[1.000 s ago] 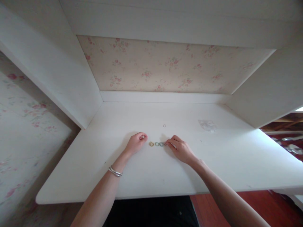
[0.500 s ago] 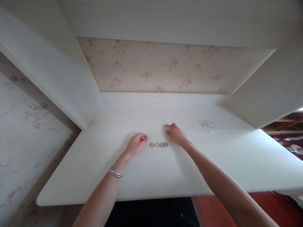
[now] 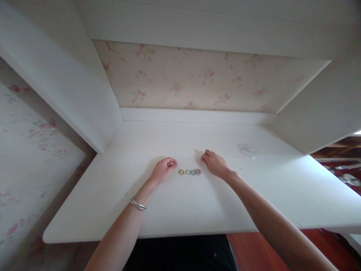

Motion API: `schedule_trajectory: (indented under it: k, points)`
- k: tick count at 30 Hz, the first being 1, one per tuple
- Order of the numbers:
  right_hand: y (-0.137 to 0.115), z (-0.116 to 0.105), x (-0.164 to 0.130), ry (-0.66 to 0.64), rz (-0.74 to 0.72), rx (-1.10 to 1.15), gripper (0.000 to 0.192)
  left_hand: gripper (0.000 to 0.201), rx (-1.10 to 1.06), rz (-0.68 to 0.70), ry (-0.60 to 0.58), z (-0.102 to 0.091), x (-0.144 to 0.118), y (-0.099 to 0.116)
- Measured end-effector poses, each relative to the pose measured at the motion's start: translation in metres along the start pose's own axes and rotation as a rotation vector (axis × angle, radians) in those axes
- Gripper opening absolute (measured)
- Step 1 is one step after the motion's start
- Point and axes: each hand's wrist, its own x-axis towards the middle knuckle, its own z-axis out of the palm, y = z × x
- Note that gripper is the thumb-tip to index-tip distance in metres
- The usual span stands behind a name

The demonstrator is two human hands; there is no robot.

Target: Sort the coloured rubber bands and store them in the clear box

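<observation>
1. While four small coloured rings [image 3: 189,172] lie touching in a row on the white desk [image 3: 175,210], the left hand [image 3: 163,171], loosely clenched, rests at their 9 o'clock.
2. At their 1 o'clock the right hand [image 3: 216,165] pinches its fingertips [image 3: 203,158]; whether they grasp anything, I cannot tell.
3. A clear plastic bag [image 3: 247,149] lies well apart at 2 o'clock, its contents unreadable.

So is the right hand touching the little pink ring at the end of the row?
Apart. The head view shows bare white desk between the right hand and the small pink ring.
</observation>
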Motion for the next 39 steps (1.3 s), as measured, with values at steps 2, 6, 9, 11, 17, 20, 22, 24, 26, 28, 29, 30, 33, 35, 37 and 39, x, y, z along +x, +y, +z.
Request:
schedule_trajectory:
  k: [2,6,9,11,17,20,22,24,26,28,29,30,33,35,37,39]
  points:
    - [-0.001,0.001,-0.009,-0.016,-0.021,-0.002,0.032,0.028,0.008,0.001,0.007,0.000,0.000,0.000]
    - [-0.007,0.003,-0.025,-0.016,-0.014,0.048,0.028,0.028,0.037,0.014,0.019,0.000,-0.001,-0.001]
    - [-0.015,-0.002,-0.034,0.030,-0.008,0.109,0.028,0.027,0.045,0.026,0.028,0.001,-0.001,-0.001]
    - [-0.021,-0.008,-0.039,0.063,-0.034,0.137,0.029,0.027,0.037,0.031,0.030,0.001,-0.002,-0.001]
    - [-0.034,-0.016,-0.047,0.029,-0.126,0.081,0.028,0.030,0.020,0.012,0.004,0.000,-0.002,0.000]
    - [-0.037,-0.013,-0.048,0.009,-0.138,0.060,0.029,0.030,0.013,0.013,0.006,0.000,-0.002,0.001]
    - [-0.038,-0.011,-0.048,0.007,-0.148,0.049,0.029,0.030,0.010,0.019,0.004,0.000,-0.003,0.001]
    - [-0.038,-0.009,-0.047,0.006,-0.155,0.035,0.030,0.030,0.006,0.021,0.005,0.000,-0.003,0.000]
    - [-0.038,-0.009,-0.046,0.009,-0.154,0.023,0.030,0.031,0.004,0.020,0.004,0.000,-0.003,0.000]
    - [-0.037,-0.009,-0.046,0.012,-0.149,0.017,0.029,0.031,0.002,0.022,-0.001,0.000,-0.002,-0.001]
    - [-0.037,-0.010,-0.046,0.013,-0.148,0.017,0.029,0.031,0.004,0.024,-0.005,0.000,-0.002,-0.002]
    - [-0.038,-0.010,-0.046,0.015,-0.147,0.019,0.029,0.031,0.007,0.027,-0.008,0.000,-0.001,-0.002]
    - [-0.038,-0.011,-0.047,0.031,-0.144,0.030,0.027,0.030,0.023,0.027,-0.015,0.000,-0.001,-0.003]
    - [-0.037,-0.011,-0.048,0.046,-0.142,0.041,0.026,0.031,0.033,0.023,-0.015,0.000,-0.001,-0.002]
    - [-0.037,-0.011,-0.048,0.059,-0.144,0.058,0.025,0.031,0.041,0.024,-0.012,-0.001,-0.001,-0.002]
    - [-0.036,-0.011,-0.049,0.068,-0.144,0.081,0.024,0.031,0.041,0.025,-0.013,-0.001,-0.001,-0.001]
